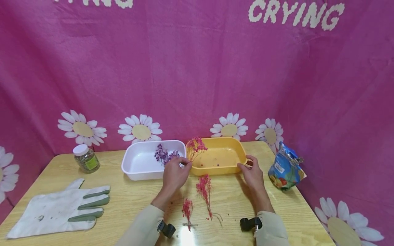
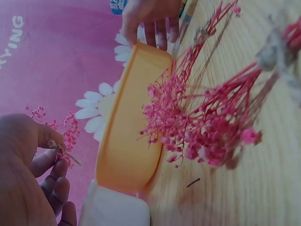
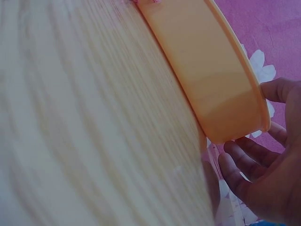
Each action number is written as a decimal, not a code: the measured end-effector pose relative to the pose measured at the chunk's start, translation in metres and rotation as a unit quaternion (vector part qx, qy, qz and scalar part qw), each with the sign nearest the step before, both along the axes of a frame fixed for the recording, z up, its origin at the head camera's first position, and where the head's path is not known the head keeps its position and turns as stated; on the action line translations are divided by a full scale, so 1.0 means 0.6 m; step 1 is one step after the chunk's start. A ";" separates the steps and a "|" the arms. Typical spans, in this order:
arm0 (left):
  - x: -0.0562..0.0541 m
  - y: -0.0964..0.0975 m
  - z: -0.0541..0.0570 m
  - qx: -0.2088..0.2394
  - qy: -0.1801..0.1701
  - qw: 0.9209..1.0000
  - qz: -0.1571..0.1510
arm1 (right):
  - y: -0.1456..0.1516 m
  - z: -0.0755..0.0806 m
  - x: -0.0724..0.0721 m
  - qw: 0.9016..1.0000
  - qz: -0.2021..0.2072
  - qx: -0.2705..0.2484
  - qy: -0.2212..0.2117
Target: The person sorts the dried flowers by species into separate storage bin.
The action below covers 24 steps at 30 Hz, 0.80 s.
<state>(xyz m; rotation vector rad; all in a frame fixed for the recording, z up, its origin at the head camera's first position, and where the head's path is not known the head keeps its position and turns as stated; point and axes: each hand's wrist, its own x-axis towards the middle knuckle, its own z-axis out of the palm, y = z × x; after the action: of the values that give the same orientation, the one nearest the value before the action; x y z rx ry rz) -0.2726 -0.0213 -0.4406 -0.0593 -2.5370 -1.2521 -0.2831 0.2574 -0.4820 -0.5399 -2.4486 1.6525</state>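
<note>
Your L hand [image 1: 174, 172], mid-frame in the head view, pinches a pink dried-flower sprig [image 1: 196, 147] by its stems btwn thumb and fingers; the blooms show over the left end of a yellow rectangular plastic tray [image 1: 212, 171]. Your R hand [image 1: 253, 172], right of centre, grips that tray's right end, thumb at the rim, fingers apart along the outer wall. A white rectangular plastic tray [image 1: 144, 176] sits just beside it to the left, w/ purple dried flowers [image 1: 166, 155] inside. Lower centre, two pink dried-flower bundles [image 1: 204, 189] lie near each other on the light wood-grain table [image 1: 132, 212] (a few dark crumbs there too, and glare at the bottom edge). Far left: a clear jar w/ white lid and green label [image 1: 86, 159]; lower left, a white-and-green fabric glove [image 1: 55, 212] lies flat. Right side: a crumpled blue printed bag [image 1: 284, 167]. Behind, a magenta curtain [image 1: 191, 68] fills the upper frame, w/ white daisies along its lower part and "CRYING" in white letters [image 1: 295, 13] upper right.
</note>
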 end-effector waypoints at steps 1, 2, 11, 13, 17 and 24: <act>-0.004 0.002 -0.002 -0.006 0.001 1.000 0.002 | 0.000 0.000 0.000 1.000 -0.001 0.000 0.000; -0.008 0.004 -0.002 -0.010 0.002 1.000 0.005 | 0.000 0.000 0.001 1.000 -0.002 0.001 -0.003; -0.039 0.022 0.006 -0.080 0.049 0.995 0.030 | 0.000 0.003 0.001 1.000 0.005 0.006 -0.006; -0.045 0.029 0.007 -0.094 0.066 0.993 0.036 | 0.001 0.003 0.002 1.000 0.005 0.006 -0.006; -0.050 0.043 0.004 -0.128 0.060 0.989 0.039 | 0.001 0.002 0.002 1.000 0.007 0.001 -0.004; -0.034 0.046 -0.009 -0.160 0.060 0.985 0.010 | 0.000 0.003 0.003 1.000 0.005 -0.010 -0.010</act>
<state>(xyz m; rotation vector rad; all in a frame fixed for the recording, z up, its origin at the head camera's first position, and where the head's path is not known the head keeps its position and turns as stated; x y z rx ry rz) -0.2928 0.0065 -0.4462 -0.1740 -2.5995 -0.7956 -0.2814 0.2574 -0.4799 -0.5490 -2.4546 1.6860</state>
